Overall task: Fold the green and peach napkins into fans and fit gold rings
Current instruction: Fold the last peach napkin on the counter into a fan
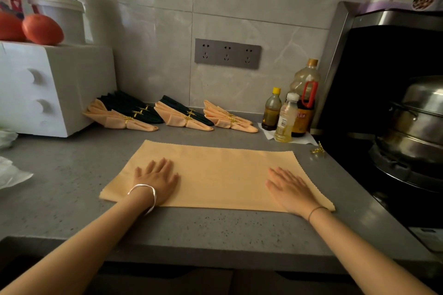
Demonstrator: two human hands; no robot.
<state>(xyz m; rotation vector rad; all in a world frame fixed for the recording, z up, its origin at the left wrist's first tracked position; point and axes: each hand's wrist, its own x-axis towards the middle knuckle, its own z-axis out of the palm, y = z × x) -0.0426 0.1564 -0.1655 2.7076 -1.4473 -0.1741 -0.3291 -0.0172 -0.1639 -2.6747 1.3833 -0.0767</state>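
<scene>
A peach napkin point(220, 175) lies flat on the grey counter point(191, 227), folded into a wide rectangle. My left hand point(157, 178) presses flat on its left part with fingers spread. My right hand point(288, 188) presses flat on its right part. Along the back wall lie several finished fans with gold rings: a peach one point(115, 117) in front of a dark green one point(134, 106), another peach one point(182, 118) with a dark green one point(184, 105) behind it, and one more peach fan point(227, 118). A loose gold ring point(318, 149) sits near the napkin's far right corner.
A white appliance point(52, 88) with tomatoes point(42, 29) on top stands at the left. Oil and sauce bottles point(291, 112) stand at the back right. A stove with a steel pot point(414, 122) fills the right side. White plastic point(12, 172) lies at the left edge.
</scene>
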